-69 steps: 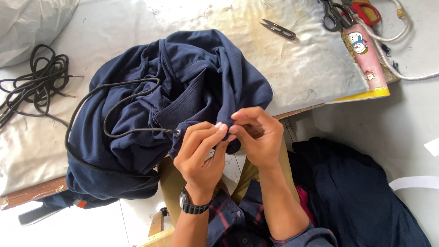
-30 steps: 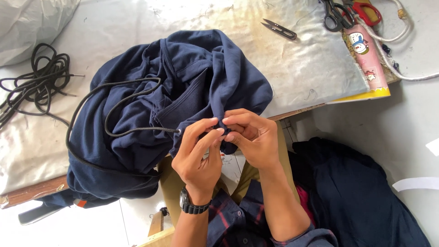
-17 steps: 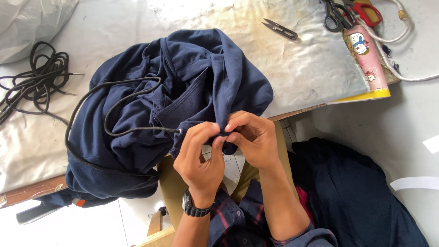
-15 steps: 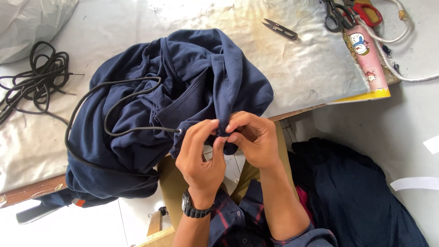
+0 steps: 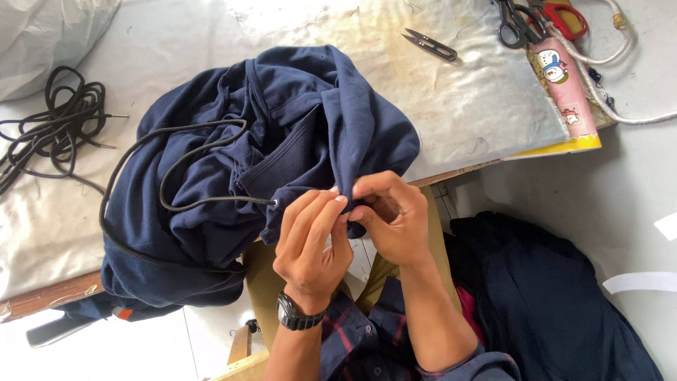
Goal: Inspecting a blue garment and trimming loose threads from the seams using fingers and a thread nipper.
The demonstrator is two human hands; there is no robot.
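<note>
A navy blue garment (image 5: pixel 233 176) lies bunched on the white table (image 5: pixel 451 120), hanging over its near edge. A black drawstring (image 5: pixel 176 166) loops across it and enters an eyelet near my fingers. My left hand (image 5: pixel 310 240), wearing a black wristwatch, pinches the garment's edge just right of the eyelet. My right hand (image 5: pixel 391 215) grips the same fold of fabric, fingertips touching those of my left hand.
A tangle of black cords (image 5: pixel 49 127) lies at the table's left. Small thread snips (image 5: pixel 430 44), black and red-handled scissors (image 5: pixel 536 17), a pink tube (image 5: pixel 564 81) and a white rope (image 5: pixel 620 106) are at the far right. Another dark garment (image 5: pixel 557 303) lies on the floor.
My fingers have worked along the garment's edge, opening and closing slightly. Both hands stay at the same fold near the eyelet. The garment and cord have not shifted.
</note>
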